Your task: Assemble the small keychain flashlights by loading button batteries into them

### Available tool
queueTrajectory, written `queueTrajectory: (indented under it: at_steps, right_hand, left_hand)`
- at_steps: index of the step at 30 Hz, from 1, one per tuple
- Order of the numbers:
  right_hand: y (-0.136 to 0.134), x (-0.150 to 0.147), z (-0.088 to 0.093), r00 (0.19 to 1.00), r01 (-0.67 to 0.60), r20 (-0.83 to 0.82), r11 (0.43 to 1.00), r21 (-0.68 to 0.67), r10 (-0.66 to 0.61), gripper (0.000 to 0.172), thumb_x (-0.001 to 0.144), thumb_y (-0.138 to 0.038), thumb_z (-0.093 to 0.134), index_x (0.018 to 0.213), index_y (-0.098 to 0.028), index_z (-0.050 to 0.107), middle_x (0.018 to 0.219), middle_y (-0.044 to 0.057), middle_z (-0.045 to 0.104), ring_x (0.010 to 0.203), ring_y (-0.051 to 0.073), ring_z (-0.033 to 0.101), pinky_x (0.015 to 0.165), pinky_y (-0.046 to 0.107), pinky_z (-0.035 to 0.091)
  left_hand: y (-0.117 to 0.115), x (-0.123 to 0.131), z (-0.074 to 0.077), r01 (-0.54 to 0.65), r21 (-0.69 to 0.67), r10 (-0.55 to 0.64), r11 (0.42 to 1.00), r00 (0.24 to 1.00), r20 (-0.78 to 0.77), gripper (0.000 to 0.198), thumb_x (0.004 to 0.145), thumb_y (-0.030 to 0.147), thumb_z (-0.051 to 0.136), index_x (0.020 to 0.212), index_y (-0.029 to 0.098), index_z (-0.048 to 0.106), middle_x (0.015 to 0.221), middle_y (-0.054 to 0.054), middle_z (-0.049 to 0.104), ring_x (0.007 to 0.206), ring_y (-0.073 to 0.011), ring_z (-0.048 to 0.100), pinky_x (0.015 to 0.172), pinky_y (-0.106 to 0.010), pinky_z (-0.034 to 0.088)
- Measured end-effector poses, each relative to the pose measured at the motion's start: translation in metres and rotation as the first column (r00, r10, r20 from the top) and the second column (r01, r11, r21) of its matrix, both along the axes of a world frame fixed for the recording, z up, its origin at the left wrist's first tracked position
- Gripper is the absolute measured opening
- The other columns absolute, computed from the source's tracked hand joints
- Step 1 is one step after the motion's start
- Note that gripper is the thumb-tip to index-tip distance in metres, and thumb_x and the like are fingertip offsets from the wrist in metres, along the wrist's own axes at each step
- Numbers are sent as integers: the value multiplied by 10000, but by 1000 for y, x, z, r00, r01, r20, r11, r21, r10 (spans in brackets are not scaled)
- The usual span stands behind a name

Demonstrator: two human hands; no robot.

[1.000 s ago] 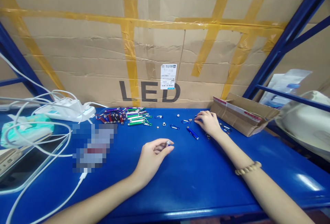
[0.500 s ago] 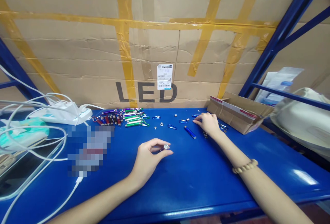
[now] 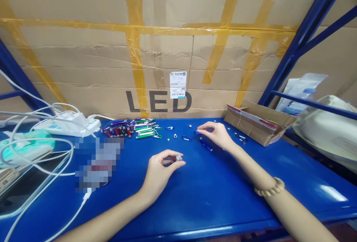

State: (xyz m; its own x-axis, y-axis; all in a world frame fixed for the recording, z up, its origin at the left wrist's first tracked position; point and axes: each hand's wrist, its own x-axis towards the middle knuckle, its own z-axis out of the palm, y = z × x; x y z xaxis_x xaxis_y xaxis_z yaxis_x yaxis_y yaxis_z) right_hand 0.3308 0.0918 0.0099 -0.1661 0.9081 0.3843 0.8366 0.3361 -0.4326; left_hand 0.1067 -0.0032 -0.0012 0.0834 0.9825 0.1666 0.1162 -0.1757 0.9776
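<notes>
L hand [image 3: 163, 165]: fingers curled, thumb + fingertips gripping sm. metal-ended piece [image 3: 177, 158] above blue table [image 3: 195, 197]. R hand [image 3: 217, 135]: fingertips drawn together at blue clip [image 3: 196, 132]; can't tell if gripped or just touched. Blue tube [image 3: 206, 144] lies nr R hand, on table. 2nd blue clip [image 3: 186, 138] btwn hands, farther back. Green tubes [image 3: 145, 135] w/ clips, back L. Open cardboard box [image 3: 248, 125] back R.
</notes>
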Motion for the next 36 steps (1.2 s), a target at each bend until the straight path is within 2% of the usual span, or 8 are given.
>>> queueTrajectory:
  at_steps: [1,2,5,9,12,20,32,36]
  right_hand:
    - [-6,-9,3,995,-81,-65,996,-28,79,277,803,-429,537,897,-219,693,914,17,699,795,150,624,685,254,472]
    - [-13,-18,6,952,-210,-247,974,-88,183,317,790,-443,550,922,-192,691,918,41,698,801,161,623,692,265,476]
    - [-32,-40,14,773,-441,-592,866,-238,230,336,731,-453,613,892,-171,701,848,56,697,685,136,590,601,252,458]
    - [-47,-54,17,686,-585,-701,720,-374,193,271,694,-413,662,798,-169,716,736,28,671,541,74,479,478,201,358]
    - [-50,-57,14,678,-626,-711,655,-424,187,241,678,-388,686,763,-164,721,684,12,652,521,64,448,467,193,333]
    - [-48,-60,5,714,-595,-682,650,-472,159,294,624,-418,719,754,-155,720,637,5,634,530,74,464,490,203,352]
    - [-51,-64,0,671,-653,-738,528,-543,71,365,473,-350,811,632,-149,550,568,-46,586,498,47,452,465,170,304]
    - [-51,-64,-4,694,-627,-715,558,-543,85,403,445,-315,827,635,-148,513,567,-45,580,500,45,459,484,163,317]
  left_hand:
    - [1,0,0,-4,-4,5,1000,1000,6,138,629,228,708,747,156,710,763,-34,721,740,-189,670,699,-254,536]
    - [1,-1,0,-10,-9,10,1000,1000,13,139,629,223,704,751,157,712,759,-34,721,740,-190,670,703,-254,535]
    - [5,-2,-2,-32,9,32,999,999,7,149,625,216,701,762,164,724,769,-34,720,752,-192,667,725,-258,531]
    - [9,-6,-7,-48,86,54,995,996,-70,161,632,232,712,782,183,742,760,-27,700,716,-177,644,695,-253,517]
    - [10,-8,-7,-62,121,74,991,992,-102,142,641,224,713,775,187,744,741,-20,692,700,-169,631,669,-244,501]
    - [10,-10,-8,-78,231,130,970,967,-221,132,622,221,743,753,223,751,715,-16,699,691,-178,623,644,-255,472]
    - [9,-14,-15,51,414,112,909,927,-359,124,679,183,714,762,268,749,735,-11,724,701,-180,613,680,-271,474]
    - [10,-14,-14,124,429,44,895,932,-361,107,692,174,699,744,255,746,715,-13,719,684,-171,614,668,-263,478]
